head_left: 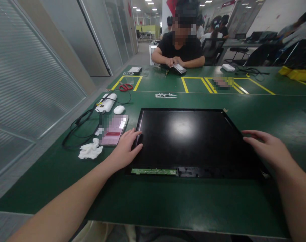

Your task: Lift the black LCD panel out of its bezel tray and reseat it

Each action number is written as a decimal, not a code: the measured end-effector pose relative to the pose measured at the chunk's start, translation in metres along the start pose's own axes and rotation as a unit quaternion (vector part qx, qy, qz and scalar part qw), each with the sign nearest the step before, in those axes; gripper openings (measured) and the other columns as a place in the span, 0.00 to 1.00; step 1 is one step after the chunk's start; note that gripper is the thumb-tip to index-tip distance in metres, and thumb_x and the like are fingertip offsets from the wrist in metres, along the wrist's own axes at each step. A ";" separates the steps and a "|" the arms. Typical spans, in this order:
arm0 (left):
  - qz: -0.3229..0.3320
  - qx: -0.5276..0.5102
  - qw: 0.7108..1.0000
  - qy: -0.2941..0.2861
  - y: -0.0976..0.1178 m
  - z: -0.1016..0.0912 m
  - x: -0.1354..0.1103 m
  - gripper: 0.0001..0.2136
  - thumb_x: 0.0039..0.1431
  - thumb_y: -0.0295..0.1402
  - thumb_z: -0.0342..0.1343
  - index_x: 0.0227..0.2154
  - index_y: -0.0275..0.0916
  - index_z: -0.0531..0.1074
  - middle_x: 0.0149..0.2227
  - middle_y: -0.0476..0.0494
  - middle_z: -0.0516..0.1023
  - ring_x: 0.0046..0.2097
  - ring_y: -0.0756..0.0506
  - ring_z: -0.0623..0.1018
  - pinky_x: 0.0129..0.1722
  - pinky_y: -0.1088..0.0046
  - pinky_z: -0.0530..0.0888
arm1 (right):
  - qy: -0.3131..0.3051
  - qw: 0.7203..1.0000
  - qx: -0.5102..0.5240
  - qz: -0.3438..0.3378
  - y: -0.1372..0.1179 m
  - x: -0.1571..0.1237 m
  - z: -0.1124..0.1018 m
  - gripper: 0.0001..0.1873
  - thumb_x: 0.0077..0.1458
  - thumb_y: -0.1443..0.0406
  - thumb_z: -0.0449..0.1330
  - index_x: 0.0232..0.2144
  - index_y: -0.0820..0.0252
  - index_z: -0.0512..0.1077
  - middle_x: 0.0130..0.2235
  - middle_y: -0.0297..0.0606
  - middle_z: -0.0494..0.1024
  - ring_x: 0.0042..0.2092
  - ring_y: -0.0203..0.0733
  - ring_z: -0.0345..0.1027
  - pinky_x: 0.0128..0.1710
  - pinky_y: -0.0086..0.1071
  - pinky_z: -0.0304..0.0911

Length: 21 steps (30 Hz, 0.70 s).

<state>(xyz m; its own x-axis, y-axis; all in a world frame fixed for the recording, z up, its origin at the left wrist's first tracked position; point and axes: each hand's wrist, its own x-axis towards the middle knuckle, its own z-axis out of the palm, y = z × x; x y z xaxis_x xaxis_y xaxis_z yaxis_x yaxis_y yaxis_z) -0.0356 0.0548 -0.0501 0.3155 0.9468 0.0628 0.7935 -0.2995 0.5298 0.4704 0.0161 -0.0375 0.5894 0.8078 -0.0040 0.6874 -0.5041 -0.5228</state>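
Note:
A black flat display panel point(188, 144) lies screen up on the green table, light glaring off its middle. Along its near edge runs a narrow green circuit board point(154, 171). My left hand point(126, 148) grips the panel's left side, thumb and fingertips over the frame. On the opposite side, my right hand point(268, 148) holds the right edge between thumb and fingers; part of that edge is hidden behind it. Close to my left hand are a phone point(114, 131) with its screen lit and a crumpled white tissue point(91, 149).
Left of the panel are a white box-shaped device point(106, 102), a white mouse point(119, 109), black cables point(78, 122) and red-handled scissors point(126, 87). Small white strips point(165, 95) lie beyond it. Across the table point(168, 201), a person point(183, 50) handles a hard drive point(179, 68).

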 end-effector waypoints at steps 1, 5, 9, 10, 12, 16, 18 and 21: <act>0.004 -0.001 1.000 0.001 0.000 0.000 0.000 0.26 0.67 0.42 0.53 0.65 0.37 0.70 0.72 0.25 0.68 0.75 0.26 0.62 0.70 0.34 0.60 | -0.024 1.000 -0.010 -0.010 0.001 0.001 0.002 0.36 0.43 0.48 0.58 0.52 0.56 0.81 0.54 0.52 0.82 0.55 0.66 0.75 0.57 0.56 0.67; 0.018 -0.004 1.000 0.005 0.001 0.001 0.001 0.26 0.68 0.41 0.52 0.65 0.37 0.70 0.72 0.25 0.68 0.75 0.27 0.63 0.71 0.34 0.61 | -0.066 0.994 -0.062 -0.065 0.003 0.003 0.010 0.42 0.46 0.48 0.57 0.60 0.62 0.76 0.61 0.56 0.79 0.60 0.67 0.74 0.62 0.57 0.66; 0.022 -0.008 1.000 0.006 -0.003 0.000 0.002 0.24 0.68 0.38 0.49 0.64 0.35 0.71 0.71 0.23 0.70 0.75 0.28 0.64 0.71 0.35 0.61 | -0.047 0.989 -0.091 -0.111 0.008 0.004 0.016 0.38 0.50 0.48 0.55 0.57 0.63 0.78 0.61 0.57 0.79 0.60 0.67 0.74 0.62 0.58 0.67; 0.024 -0.010 1.000 0.006 -0.005 0.001 0.003 0.24 0.69 0.38 0.49 0.63 0.35 0.72 0.71 0.24 0.70 0.75 0.28 0.64 0.71 0.35 0.61 | -0.041 0.988 -0.093 -0.120 0.011 0.005 0.017 0.37 0.50 0.49 0.55 0.56 0.62 0.79 0.60 0.57 0.79 0.60 0.67 0.74 0.62 0.58 0.67; 0.030 -0.015 0.999 0.013 -0.010 0.004 0.003 0.23 0.68 0.39 0.51 0.62 0.38 0.73 0.71 0.25 0.70 0.74 0.28 0.65 0.71 0.35 0.61 | -0.030 0.985 -0.099 -0.138 0.015 0.007 0.019 0.35 0.52 0.49 0.55 0.54 0.61 0.79 0.60 0.56 0.80 0.61 0.67 0.74 0.63 0.59 0.67; 0.030 -0.023 0.999 0.038 -0.019 0.011 0.004 0.23 0.67 0.40 0.52 0.61 0.41 0.75 0.70 0.29 0.72 0.74 0.27 0.66 0.70 0.35 0.62 | -0.021 0.981 -0.120 -0.152 0.018 0.008 0.022 0.35 0.54 0.49 0.54 0.55 0.64 0.79 0.61 0.58 0.79 0.63 0.67 0.73 0.65 0.58 0.65; 0.023 -0.031 0.998 0.042 -0.019 0.010 0.004 0.22 0.67 0.38 0.52 0.61 0.42 0.75 0.70 0.32 0.73 0.74 0.29 0.67 0.70 0.36 0.63 | -0.022 0.979 -0.130 -0.153 0.018 0.008 0.023 0.36 0.54 0.49 0.54 0.56 0.67 0.79 0.61 0.59 0.79 0.64 0.66 0.72 0.67 0.57 0.64; 0.013 -0.052 0.998 0.035 -0.015 0.005 0.003 0.21 0.67 0.35 0.51 0.60 0.44 0.76 0.69 0.35 0.75 0.73 0.30 0.68 0.70 0.37 0.64 | -0.023 0.977 -0.137 -0.163 0.018 0.008 0.024 0.36 0.55 0.49 0.54 0.56 0.67 0.79 0.62 0.59 0.78 0.65 0.65 0.71 0.68 0.55 0.63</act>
<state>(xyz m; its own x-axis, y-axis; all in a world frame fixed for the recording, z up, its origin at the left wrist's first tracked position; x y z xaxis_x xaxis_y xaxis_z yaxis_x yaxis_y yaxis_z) -0.0441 0.0621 -0.0624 0.2958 0.9457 0.1348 0.7255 -0.3142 0.6123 0.4775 0.0213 -0.0673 0.3049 0.9487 0.0839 0.9268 -0.2753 -0.2555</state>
